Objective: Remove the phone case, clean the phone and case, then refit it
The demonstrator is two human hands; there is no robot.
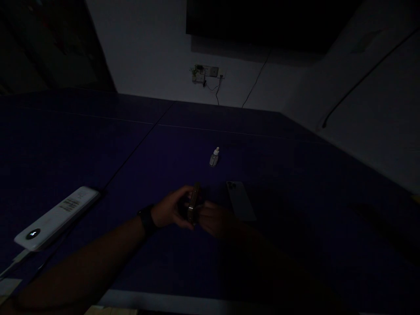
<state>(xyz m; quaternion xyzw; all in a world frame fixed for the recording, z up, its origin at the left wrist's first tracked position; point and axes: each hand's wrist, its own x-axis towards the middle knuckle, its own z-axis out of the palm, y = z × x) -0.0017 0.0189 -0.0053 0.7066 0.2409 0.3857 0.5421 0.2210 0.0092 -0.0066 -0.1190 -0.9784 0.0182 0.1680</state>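
Note:
My left hand (173, 207) is closed around the edges of what looks like a phone with a gold-coloured frame (193, 204). It is held up on its side, so mostly its narrow edge shows. My right hand (213, 218) is against or very near the face turned to the right, its fingers bent together; whatever they may hold is lost in the dark. Beyond my right hand a grey phone (242, 201) lies flat with its camera lenses up. Farther off, a small clear dropper bottle (213, 158) with a white top stands upright.
A white power bank (61, 216) with a lit round display lies at left, a white cable (15, 262) running from its near end. The table (183, 144) is dark blue. On the far wall are sockets with cords (206, 73) below a dark screen (262, 24).

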